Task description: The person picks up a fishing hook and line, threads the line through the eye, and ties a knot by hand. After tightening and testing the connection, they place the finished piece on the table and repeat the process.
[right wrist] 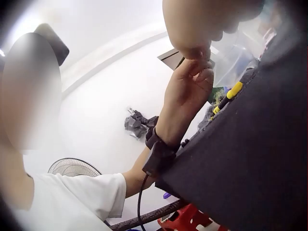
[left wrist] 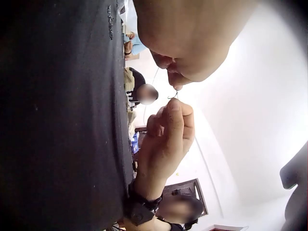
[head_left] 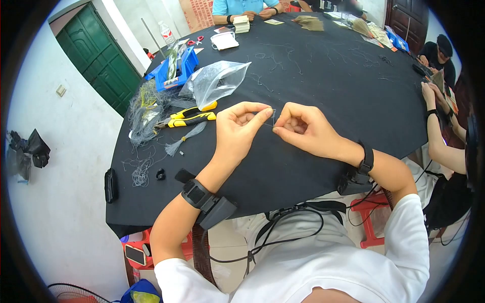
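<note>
Over the near side of the black table, my left hand [head_left: 236, 129] and right hand [head_left: 312, 130] face each other with fingertips close together. A thin thread [head_left: 274, 117] spans the small gap between them, pinched between thumb and forefinger on both sides. In the left wrist view a short dark curved bit of the thread [left wrist: 172, 97] shows at the right fingertips; its ends are hidden in the fingers. Left of my left hand lie yellow-and-black pliers [head_left: 192, 119] and a bound bundle of grey thread [head_left: 188, 137].
A tangle of grey threads [head_left: 143, 113], a clear plastic bag [head_left: 216, 83] and a blue bin [head_left: 188, 63] stand at the left. A black case [head_left: 110, 185] lies by the left edge. Other people sit at the far and right sides, near stacks of cards [head_left: 242, 24].
</note>
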Action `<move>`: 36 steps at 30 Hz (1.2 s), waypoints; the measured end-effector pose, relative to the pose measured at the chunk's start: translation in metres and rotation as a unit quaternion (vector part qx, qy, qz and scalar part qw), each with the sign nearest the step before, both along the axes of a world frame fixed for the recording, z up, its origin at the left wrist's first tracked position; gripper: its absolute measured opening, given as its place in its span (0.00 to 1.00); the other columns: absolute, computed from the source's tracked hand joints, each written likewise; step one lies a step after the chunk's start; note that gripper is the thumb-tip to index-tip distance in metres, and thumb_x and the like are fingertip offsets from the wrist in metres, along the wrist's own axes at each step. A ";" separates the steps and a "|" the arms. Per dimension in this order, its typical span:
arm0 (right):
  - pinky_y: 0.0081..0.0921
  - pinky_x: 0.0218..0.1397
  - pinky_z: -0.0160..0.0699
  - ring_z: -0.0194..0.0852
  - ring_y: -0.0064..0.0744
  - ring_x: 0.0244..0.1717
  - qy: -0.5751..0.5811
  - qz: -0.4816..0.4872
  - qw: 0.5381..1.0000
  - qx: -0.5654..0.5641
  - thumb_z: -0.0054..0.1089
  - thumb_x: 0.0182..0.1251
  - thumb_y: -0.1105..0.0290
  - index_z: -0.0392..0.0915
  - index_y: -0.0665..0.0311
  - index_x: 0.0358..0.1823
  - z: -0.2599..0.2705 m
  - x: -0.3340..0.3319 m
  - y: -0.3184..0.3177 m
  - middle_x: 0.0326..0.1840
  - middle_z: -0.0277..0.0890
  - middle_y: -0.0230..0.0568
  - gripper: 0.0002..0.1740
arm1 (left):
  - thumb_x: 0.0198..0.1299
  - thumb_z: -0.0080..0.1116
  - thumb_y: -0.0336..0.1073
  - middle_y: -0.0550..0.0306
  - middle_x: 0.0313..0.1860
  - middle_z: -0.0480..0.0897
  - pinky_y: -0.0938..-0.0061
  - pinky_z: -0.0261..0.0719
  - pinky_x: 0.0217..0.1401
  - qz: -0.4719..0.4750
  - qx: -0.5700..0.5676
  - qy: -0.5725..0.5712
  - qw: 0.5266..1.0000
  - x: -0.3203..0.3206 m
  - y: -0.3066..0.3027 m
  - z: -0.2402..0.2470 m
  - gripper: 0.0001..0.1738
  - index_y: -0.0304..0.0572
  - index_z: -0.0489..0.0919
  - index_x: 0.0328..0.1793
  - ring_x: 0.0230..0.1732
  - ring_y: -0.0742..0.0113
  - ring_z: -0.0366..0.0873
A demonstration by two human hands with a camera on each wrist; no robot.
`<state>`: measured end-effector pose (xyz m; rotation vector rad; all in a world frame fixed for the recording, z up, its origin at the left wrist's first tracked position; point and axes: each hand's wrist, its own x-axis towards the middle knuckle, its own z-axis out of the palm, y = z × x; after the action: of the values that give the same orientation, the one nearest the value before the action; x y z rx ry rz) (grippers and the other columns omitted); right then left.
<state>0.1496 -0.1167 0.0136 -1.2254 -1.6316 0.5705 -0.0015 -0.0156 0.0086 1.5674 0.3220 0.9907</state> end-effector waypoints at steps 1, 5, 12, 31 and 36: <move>0.16 0.22 0.55 0.54 0.13 0.19 -0.026 -0.012 0.999 0.030 0.60 0.57 0.75 0.73 0.64 0.30 0.003 -0.001 -0.002 0.20 0.64 0.26 0.04 | 0.56 0.62 0.26 0.63 0.24 0.80 0.91 0.61 0.23 0.007 0.007 0.008 1.000 0.000 0.001 0.000 0.07 0.29 0.81 0.40 0.22 0.87 0.69; 0.17 0.22 0.56 0.56 0.16 0.19 -0.103 -0.046 0.984 0.136 0.60 0.56 0.77 0.74 0.65 0.32 0.016 -0.002 -0.006 0.21 0.65 0.30 0.04 | 0.55 0.62 0.26 0.68 0.19 0.77 0.90 0.55 0.18 0.009 0.037 0.032 0.999 -0.001 0.000 0.002 0.06 0.31 0.81 0.38 0.18 0.90 0.62; 0.16 0.23 0.57 0.57 0.13 0.22 -0.033 -0.041 0.993 0.102 0.58 0.60 0.75 0.73 0.66 0.35 0.021 0.006 -0.004 0.23 0.67 0.28 0.04 | 0.54 0.63 0.25 0.68 0.22 0.77 0.90 0.58 0.20 -0.048 0.129 0.064 0.988 -0.002 -0.004 0.003 0.04 0.33 0.82 0.36 0.20 0.90 0.64; 0.14 0.22 0.54 0.55 0.11 0.20 0.021 -0.010 0.999 0.035 0.59 0.58 0.74 0.73 0.65 0.31 0.004 -0.004 -0.005 0.24 0.67 0.26 0.04 | 0.56 0.61 0.26 0.59 0.28 0.81 0.90 0.69 0.28 0.005 -0.014 0.002 1.000 0.000 -0.001 0.001 0.08 0.29 0.81 0.41 0.26 0.84 0.74; 0.15 0.21 0.51 0.52 0.13 0.19 -0.054 -0.047 0.989 0.128 0.59 0.57 0.75 0.74 0.65 0.34 0.012 -0.002 -0.005 0.23 0.66 0.28 0.05 | 0.54 0.63 0.27 0.69 0.19 0.76 0.91 0.55 0.19 0.004 0.077 0.068 0.995 0.001 0.002 -0.006 0.06 0.33 0.82 0.37 0.18 0.90 0.62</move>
<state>0.1478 -0.1220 0.0258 -1.1499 -1.6695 0.2307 -0.0001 -0.0138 0.0031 1.7793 0.3532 0.9345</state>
